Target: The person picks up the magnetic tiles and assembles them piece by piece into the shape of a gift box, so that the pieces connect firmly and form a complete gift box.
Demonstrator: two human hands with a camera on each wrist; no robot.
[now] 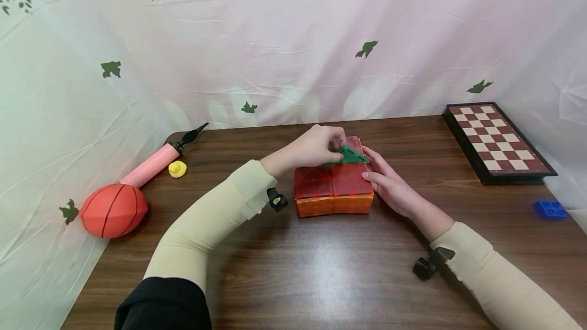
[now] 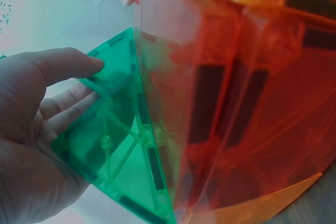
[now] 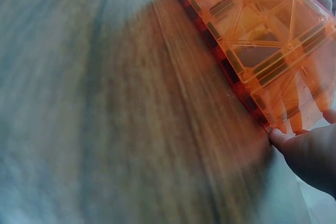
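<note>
A box built of see-through magnetic tiles (image 1: 334, 180), red on top with orange sides, sits on the brown table. My left hand (image 1: 318, 144) pinches green triangular magnetic tiles (image 1: 353, 156) over the box's top. In the left wrist view, the thumb presses one face of the green tiles (image 2: 123, 145) and the fingers lie behind, with one long edge along the red tiles (image 2: 231, 108). My right hand (image 1: 390, 180) holds the box's right side, thumb at the top edge. Through the orange tiles (image 3: 262, 30) in the right wrist view, its fingers show.
To the left lie a pink hand pump (image 1: 151, 165), a yellow rubber duck (image 1: 177, 169) and a partly deflated red ball (image 1: 114, 211). A chessboard (image 1: 497, 141) lies at the back right, with a blue toy brick (image 1: 550, 210) in front of it. Patterned cloth surrounds the table's back and sides.
</note>
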